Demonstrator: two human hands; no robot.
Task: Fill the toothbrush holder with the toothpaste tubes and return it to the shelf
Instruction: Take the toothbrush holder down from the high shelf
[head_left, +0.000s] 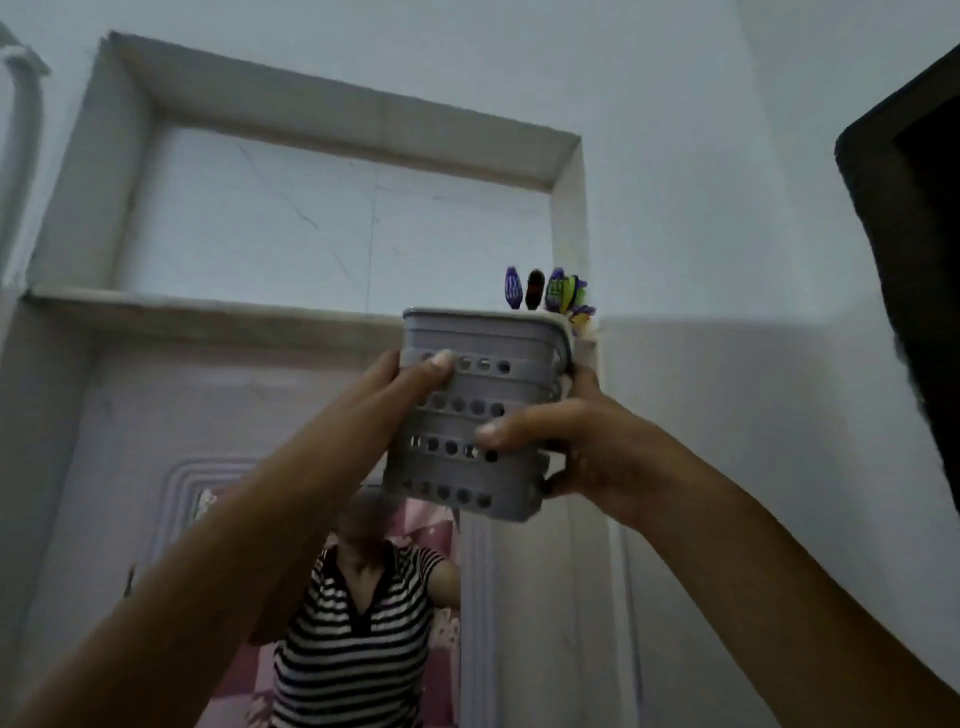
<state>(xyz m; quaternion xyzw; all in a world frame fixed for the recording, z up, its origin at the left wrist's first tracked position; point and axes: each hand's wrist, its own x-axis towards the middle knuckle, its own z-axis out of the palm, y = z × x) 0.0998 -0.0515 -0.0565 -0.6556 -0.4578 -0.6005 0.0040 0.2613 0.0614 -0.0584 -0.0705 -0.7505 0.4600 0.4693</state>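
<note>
A grey plastic toothbrush holder (475, 387) with rows of round holes is held up high in front of the shelf ledge (208, 306) of a wall niche. My left hand (410, 382) grips its left side, thumb on the front. My right hand (576, 447) grips its right side and lower edge. Several toothbrush heads (545, 288), purple, dark and green, stick out of the top right. No toothpaste tubes are visible from this low angle; the holder's inside is hidden.
The niche (337, 218) is recessed in a pale wall above a mirror (363, 597) that reflects a person in a striped shirt. A dark object (914, 260) hangs at the right edge. A white pipe (21, 130) runs down the far left.
</note>
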